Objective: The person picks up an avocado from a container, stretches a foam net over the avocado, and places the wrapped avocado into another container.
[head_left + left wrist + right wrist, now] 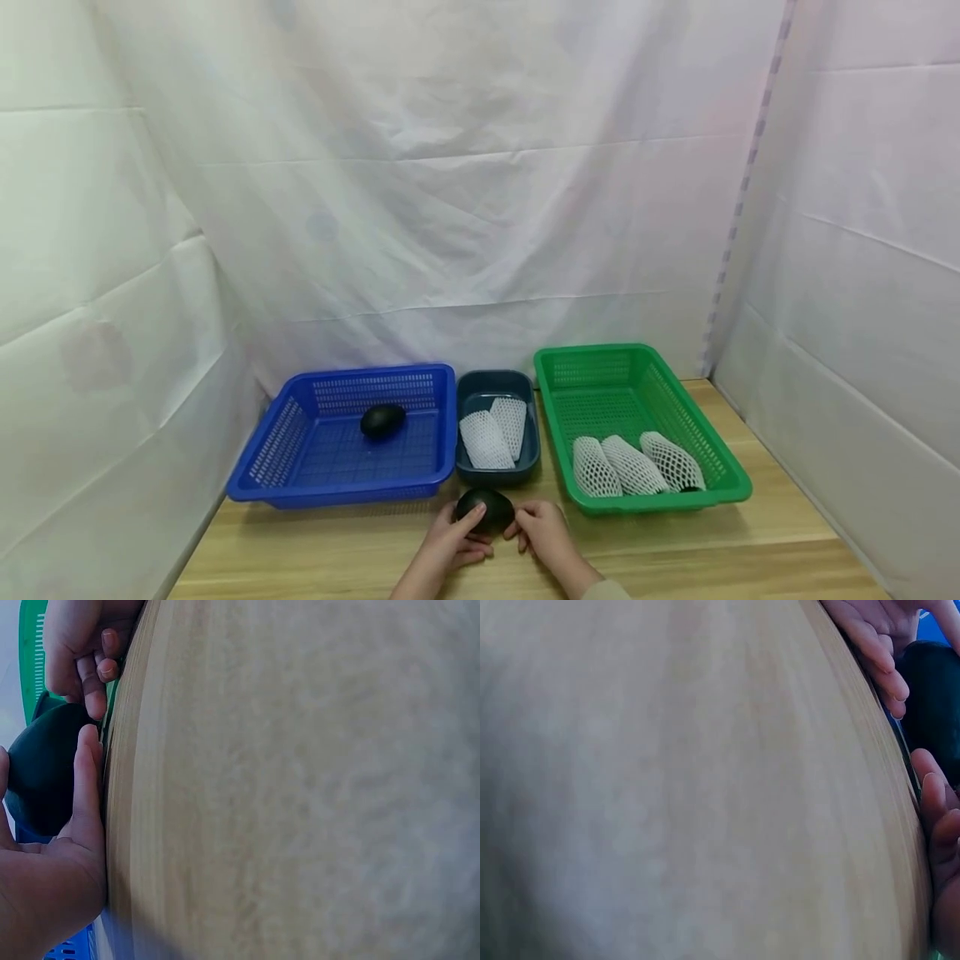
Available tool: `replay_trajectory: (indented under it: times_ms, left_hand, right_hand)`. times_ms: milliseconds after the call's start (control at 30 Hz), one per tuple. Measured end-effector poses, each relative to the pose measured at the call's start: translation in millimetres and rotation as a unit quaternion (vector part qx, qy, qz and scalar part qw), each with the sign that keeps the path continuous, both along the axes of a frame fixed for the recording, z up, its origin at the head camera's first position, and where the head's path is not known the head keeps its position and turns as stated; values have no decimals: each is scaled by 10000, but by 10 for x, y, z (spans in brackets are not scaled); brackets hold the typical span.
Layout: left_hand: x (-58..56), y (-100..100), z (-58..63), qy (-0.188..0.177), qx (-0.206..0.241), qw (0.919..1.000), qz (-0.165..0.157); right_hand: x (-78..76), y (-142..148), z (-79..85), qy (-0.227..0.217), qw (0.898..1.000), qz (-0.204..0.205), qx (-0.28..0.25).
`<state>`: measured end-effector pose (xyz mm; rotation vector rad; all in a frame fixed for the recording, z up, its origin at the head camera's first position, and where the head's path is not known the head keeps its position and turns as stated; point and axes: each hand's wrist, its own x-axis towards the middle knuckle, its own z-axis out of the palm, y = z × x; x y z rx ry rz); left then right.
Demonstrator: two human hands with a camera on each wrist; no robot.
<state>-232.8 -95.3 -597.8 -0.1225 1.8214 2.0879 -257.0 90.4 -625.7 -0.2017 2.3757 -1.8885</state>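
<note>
In the head view, my left hand [448, 543] holds a dark avocado [487, 510] low over the wooden table, thumb on top and fingers beneath. The left wrist view shows this avocado [49, 769] between the thumb and fingers of my left hand [56, 877]. At its right end is my right hand [546, 533], fingertips close against the fruit and fingers loosely bent. Part of that contact is hidden. In the right wrist view, the avocado [934, 705] and right hand [945, 840] are cut off by the frame edge.
A blue basket [341, 492] at left holds another avocado [382, 421]. In the middle, a dark teal tray [497, 477] contains white foam nets [486, 439]. The green basket [645, 354] at right has several net-wrapped fruits [633, 464]. White cloth [465, 208] encloses the table [697, 567].
</note>
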Motion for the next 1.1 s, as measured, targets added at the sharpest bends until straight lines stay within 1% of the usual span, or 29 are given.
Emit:
replay_trajectory:
  times_ms: [100, 233, 367, 500, 633, 767, 867, 1000, 1100]
  left_hand:
    - [2, 6, 0, -11, -54, 10000, 29]
    - [-15, 8, 38, 38, -118, 9999, 64]
    - [-16, 5, 54, 31, -146, 9999, 61]
    - [-4, 4, 24, -14, -125, 9999, 63]
    - [27, -2, -30, -32, -6, 10000, 51]
    - [53, -10, -89, -73, 158, 9998, 55]
    - [49, -15, -111, -76, 251, 9996, 90]
    - [30, -19, -93, -15, 364, 9993, 113]
    - [20, -23, -57, -34, 438, 9990, 87]
  right_hand:
    - [10, -4, 9, 8, 10000, -36, 41]
    - [-15, -8, 51, 0, 10000, -21, 80]
    - [-24, 0, 72, -81, 9999, 73, -27]
    - [-12, 9, 69, -162, 9997, 151, -140]
    - [3, -1, 36, -200, 9996, 175, -66]
    - [14, -30, 20, -172, 9996, 154, 139]
    - [-9, -59, 41, -21, 9992, 144, 379]
    - [-80, -92, 117, 290, 9964, 171, 784]
    - [-137, -99, 199, 515, 9908, 256, 1228]
